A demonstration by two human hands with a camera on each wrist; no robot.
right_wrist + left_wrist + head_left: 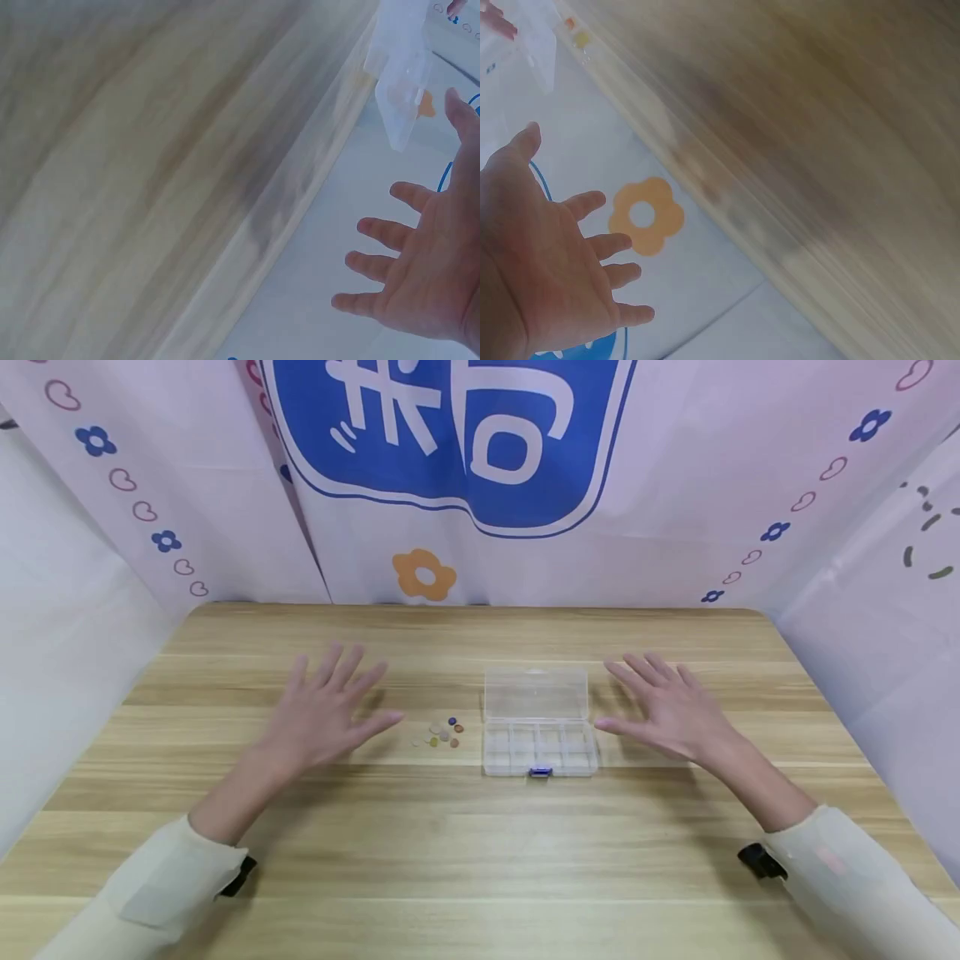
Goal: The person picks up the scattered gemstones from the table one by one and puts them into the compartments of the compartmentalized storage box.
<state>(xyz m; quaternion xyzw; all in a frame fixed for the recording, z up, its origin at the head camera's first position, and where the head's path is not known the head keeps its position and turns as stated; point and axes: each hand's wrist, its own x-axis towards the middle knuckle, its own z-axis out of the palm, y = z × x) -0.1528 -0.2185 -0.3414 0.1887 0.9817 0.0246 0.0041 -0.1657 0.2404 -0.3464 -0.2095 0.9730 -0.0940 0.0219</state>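
Both hands hover over the wooden table, palms down and fingers spread, holding nothing. My left hand (318, 714) is left of a small group of round, button-like pieces (445, 736) in blue, orange, yellow and pale tones. My right hand (671, 710) is just right of a clear plastic compartment box (540, 747). The box's lid (536, 694) is folded back, and a blue latch (540, 772) sits on its front edge. In the left wrist view the left hand (551, 262) shows splayed fingers; the right wrist view shows the right hand (427, 262) likewise.
The wood-grain table (480, 852) ends at a back edge against a white curtain (637, 560) with a blue sign panel and an orange flower (424, 575). White sheets hang along both sides. Pale sleeves with dark wrist devices (762, 862) cover the forearms.
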